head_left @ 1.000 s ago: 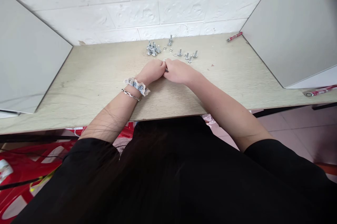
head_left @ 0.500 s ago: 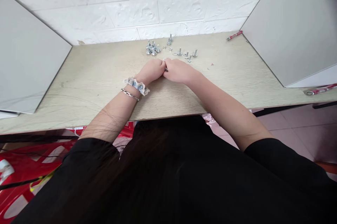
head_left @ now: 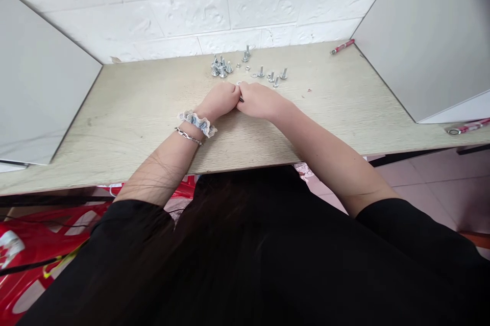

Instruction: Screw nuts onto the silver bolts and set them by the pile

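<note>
My left hand [head_left: 221,101] and my right hand [head_left: 260,102] rest knuckle to knuckle on the pale wooden desk [head_left: 133,111], both curled closed. A small dark piece [head_left: 241,99] shows between the fingertips where they meet; I cannot make out what it is. Just beyond the hands lies a cluster of silver bolts [head_left: 221,67] standing on their heads, with more bolts [head_left: 274,76] and small washers and nuts [head_left: 248,68] scattered to the right. My left wrist wears a lace scrunchie [head_left: 197,123] and a thin chain bracelet.
Grey partition panels stand at the left [head_left: 34,86] and right [head_left: 429,40] of the desk, a white brick wall behind. A red pen [head_left: 342,47] lies at the back right corner, another red tool [head_left: 465,127] at the right edge. A red stool [head_left: 38,249] sits below left.
Both hands stay closed together in the same place; only the view has shifted slightly, so everything sits a little higher in the picture.
</note>
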Demonstrator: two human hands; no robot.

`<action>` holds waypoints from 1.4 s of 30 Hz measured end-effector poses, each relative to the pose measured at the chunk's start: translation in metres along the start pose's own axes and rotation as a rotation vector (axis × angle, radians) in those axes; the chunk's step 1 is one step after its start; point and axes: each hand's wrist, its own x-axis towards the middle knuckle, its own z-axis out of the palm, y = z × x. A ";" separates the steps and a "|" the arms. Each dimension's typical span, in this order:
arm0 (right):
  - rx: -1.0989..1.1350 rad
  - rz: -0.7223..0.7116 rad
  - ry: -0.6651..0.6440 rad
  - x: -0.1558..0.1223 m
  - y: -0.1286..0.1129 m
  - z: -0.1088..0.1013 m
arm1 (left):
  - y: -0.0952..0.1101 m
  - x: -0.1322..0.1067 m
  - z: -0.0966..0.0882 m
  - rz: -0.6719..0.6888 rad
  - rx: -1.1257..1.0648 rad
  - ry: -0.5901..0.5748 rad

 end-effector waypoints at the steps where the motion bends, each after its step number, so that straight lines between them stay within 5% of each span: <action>1: 0.003 0.001 0.000 0.000 0.000 0.000 | 0.001 0.000 -0.001 -0.005 0.002 -0.007; 34: -0.018 0.019 0.006 -0.001 0.000 0.000 | -0.001 -0.001 -0.001 0.012 0.036 -0.046; 42: -0.003 0.025 0.016 -0.001 -0.001 0.000 | 0.007 -0.002 -0.007 -0.081 0.044 -0.108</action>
